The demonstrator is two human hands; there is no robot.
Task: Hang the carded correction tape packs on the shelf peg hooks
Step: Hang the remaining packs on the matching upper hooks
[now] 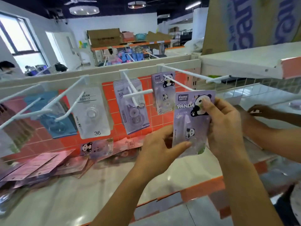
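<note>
A purple panda-printed correction tape pack point(189, 121) is held upright in front of the shelf. My right hand point(224, 126) grips its right edge, thumb over the panda at the top. My left hand point(158, 149) holds its lower left corner. The pack's top sits just below the tip of a white peg hook point(177, 84), on which another panda pack point(162, 93) hangs at the back. Further left, other hooks carry a stack of purple packs point(132, 108), a clear pack marked 36 point(94, 113) and blue packs point(53, 118).
Loose pink and purple carded packs point(48, 163) lie piled on the white shelf board point(114, 185) at the left. An upper shelf point(252, 61) overhangs at the right with a cardboard box on it. Another person's hand point(260, 111) reaches in at the right.
</note>
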